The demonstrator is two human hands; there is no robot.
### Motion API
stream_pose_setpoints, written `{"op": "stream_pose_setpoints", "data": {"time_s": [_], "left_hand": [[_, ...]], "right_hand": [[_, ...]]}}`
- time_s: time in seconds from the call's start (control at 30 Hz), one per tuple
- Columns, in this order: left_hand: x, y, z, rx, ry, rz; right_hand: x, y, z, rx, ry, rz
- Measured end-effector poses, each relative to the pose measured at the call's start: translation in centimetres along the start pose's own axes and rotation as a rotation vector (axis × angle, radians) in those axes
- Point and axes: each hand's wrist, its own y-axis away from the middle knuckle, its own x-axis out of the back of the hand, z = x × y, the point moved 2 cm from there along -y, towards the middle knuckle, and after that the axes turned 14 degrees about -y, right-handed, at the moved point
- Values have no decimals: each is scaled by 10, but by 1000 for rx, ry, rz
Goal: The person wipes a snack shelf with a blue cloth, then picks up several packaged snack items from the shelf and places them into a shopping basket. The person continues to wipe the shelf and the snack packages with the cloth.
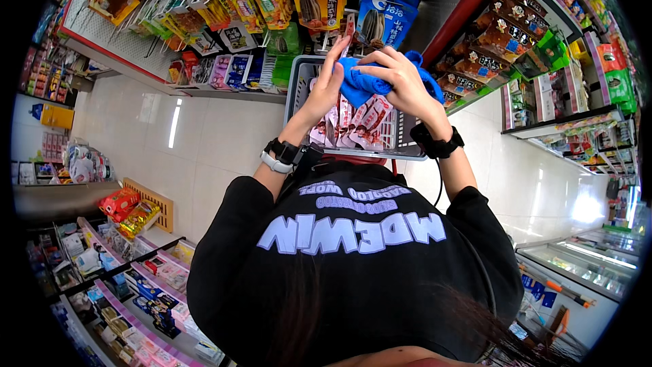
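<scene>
My left hand point(327, 84) is raised over a grey plastic basket point(292, 97), fingers pointing up. A slim red-and-white snack packet point(349, 30), seen nearly edge-on, rests against its fingers, and the cloth hides part of it. Beside it, my right hand point(400, 79) grips a bunched blue cloth point(364, 84), pressed up close to the packet and the left hand. One end of the cloth hangs past the right wrist. Inside the basket lie several pink-and-white snack packets point(359, 125) with printed figures.
Ahead, a shelf rack holds hanging orange seed bags point(319, 0) and blue seed bags point(387, 10). Brown snack bags point(491, 46) hang on the right-hand rack. Tiled floor point(219, 127) runs on both sides. Shelves with small boxed goods point(153, 300) stand behind on the left.
</scene>
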Motion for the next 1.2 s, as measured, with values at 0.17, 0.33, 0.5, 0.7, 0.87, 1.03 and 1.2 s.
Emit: {"op": "stream_pose_setpoints", "data": {"time_s": [0.17,0.33,0.5,0.7,0.87,1.03,1.2], "left_hand": [[0,-4,2,-114,-292,24],[8,-7,-3,-44,-8,-21],[2,-1,-2,128,216,22],[0,-1,-2,380,831,95],[-4,1,-20,374,727,196],[15,-4,-21,339,727,231],[9,2,-26,353,351,240]], "right_hand": [[-2,-6,1,35,86,220],[-19,2,5,-17,-113,192],[-8,1,-5,-35,-5,-24],[-17,8,2,-25,-93,363],[-18,-2,-1,-87,29,437],[-26,12,-9,-85,170,216],[-18,-5,-9,39,637,337]]}}
